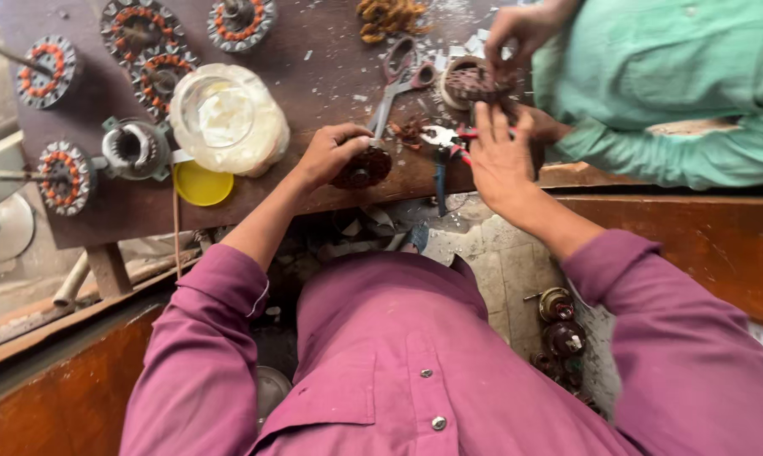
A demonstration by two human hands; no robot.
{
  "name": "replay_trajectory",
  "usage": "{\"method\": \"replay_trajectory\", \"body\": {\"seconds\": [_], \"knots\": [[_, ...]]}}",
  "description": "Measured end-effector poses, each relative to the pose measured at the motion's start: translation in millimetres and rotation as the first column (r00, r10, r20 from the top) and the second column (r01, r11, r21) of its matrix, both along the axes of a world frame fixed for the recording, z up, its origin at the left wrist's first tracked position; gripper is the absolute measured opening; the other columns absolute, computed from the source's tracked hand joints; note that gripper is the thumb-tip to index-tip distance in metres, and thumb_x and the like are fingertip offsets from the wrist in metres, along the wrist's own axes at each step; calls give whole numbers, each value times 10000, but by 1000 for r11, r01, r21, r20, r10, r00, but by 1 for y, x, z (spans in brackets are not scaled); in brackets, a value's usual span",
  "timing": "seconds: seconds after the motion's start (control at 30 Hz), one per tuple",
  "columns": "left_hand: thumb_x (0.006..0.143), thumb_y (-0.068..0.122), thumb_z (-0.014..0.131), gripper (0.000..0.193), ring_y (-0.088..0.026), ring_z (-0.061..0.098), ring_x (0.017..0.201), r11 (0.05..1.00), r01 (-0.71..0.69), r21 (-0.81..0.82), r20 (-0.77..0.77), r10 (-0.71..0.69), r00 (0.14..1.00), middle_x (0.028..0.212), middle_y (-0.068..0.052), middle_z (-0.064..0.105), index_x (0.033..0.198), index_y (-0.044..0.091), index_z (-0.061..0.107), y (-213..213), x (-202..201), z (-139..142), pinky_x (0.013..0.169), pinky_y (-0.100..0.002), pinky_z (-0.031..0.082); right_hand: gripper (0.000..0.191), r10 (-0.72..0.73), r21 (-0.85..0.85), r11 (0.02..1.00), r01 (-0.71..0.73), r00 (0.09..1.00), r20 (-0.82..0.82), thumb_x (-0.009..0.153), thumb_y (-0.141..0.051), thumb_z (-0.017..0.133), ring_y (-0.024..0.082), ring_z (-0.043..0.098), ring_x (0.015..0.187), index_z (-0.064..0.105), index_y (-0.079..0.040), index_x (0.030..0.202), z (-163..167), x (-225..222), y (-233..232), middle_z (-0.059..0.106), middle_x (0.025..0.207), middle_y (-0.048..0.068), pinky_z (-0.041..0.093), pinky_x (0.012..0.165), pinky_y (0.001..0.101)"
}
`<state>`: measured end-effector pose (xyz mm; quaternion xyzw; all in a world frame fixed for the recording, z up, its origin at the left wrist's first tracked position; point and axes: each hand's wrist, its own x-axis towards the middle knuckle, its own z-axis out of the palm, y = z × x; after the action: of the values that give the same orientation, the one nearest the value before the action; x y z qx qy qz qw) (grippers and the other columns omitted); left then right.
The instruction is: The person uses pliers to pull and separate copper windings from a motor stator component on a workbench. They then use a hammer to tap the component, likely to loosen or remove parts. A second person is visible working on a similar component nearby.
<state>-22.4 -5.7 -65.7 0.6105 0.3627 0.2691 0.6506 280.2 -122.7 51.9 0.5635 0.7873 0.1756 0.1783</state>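
My left hand (331,152) is closed over a dark round motor core (365,167) resting near the front edge of the brown workbench (314,84). My right hand (498,156) grips a pair of pliers (445,145) with red and blue handles, the jaws pointing left toward a small tuft of copper wire (409,128). Both my sleeves are magenta.
A person in a green shirt at the right holds another round core (474,84) in a hand (525,29). Scissors (398,76), a plastic-wrapped jar (228,118), a yellow lid (201,183) and several wound stators (141,29) lie on the bench. More motor parts (561,325) sit on the floor.
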Motion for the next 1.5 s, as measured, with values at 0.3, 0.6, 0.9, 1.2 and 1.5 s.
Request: {"method": "replay_trajectory", "body": {"seconds": [0.3,0.6,0.9,1.2,1.5], "knots": [[988,275,675,296,-106,679,822,994,61,89,-127,-50,991,895,-77,771,1109,16,753,1,13,7,773,-295,550,378,-5,-98,995,-29,946,-324,783,-168,657,310,541,1253,744,-157,1150,11,-5,-26,510,1543,237,353,988,551],[989,260,679,297,-136,704,866,990,41,133,-115,-26,993,945,-103,783,1114,1,753,0,18,8,802,-303,553,369,110,-32,992,-120,967,-232,808,-204,669,292,541,1251,729,-188,1172,35,-14,-17,527,1543,202,364,990,514],[963,297,713,322,-152,708,833,963,224,148,-146,-202,968,925,-117,768,1067,-4,763,20,23,10,769,-320,561,330,206,-265,923,-278,941,-270,731,-245,687,264,605,1020,764,-189,1047,68,-19,39,637,1338,76,459,845,462],[922,346,747,343,-199,700,805,924,348,162,-125,-330,936,893,-127,766,1052,29,774,35,20,3,742,-352,563,253,136,-254,942,-218,943,-305,685,-291,757,250,638,924,779,-221,927,66,-41,31,680,1046,31,518,777,443],[872,515,686,383,-316,709,932,734,625,265,-588,-390,708,967,-113,760,1038,195,816,47,30,15,811,-455,550,203,-683,-892,452,-13,638,-355,676,-159,710,295,681,664,794,-110,854,-15,-11,13,693,678,84,552,635,454]]}}
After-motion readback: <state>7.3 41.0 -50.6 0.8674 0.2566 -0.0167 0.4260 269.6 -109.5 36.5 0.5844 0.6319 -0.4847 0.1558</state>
